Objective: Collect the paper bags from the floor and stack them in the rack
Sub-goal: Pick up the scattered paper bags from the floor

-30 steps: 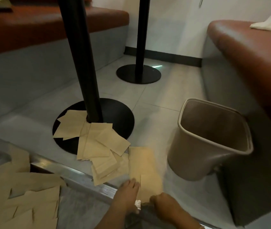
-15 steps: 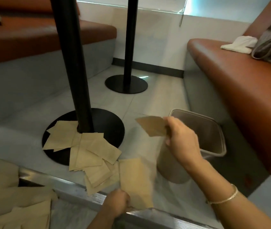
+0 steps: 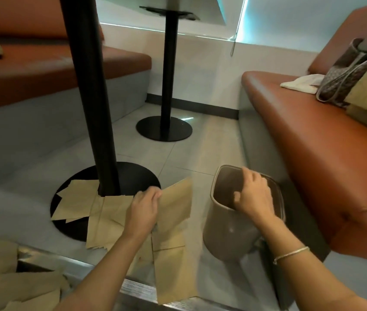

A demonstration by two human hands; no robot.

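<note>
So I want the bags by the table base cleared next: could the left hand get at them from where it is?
Probably yes. The left hand hovers right beside the bags fanned on the black table base, nothing between them. But it already grips a paper bag, so it would have to pass that on first.

Grey tiled floor [image 3: 202,140], brown paper bags [image 3: 101,212] scattered over a black round table base [image 3: 133,176] and tiles, more bags [image 3: 16,288] lower left past a metal strip [image 3: 137,288], taupe bin [image 3: 229,234] standing beside them, second table base [image 3: 164,129] farther back
</note>
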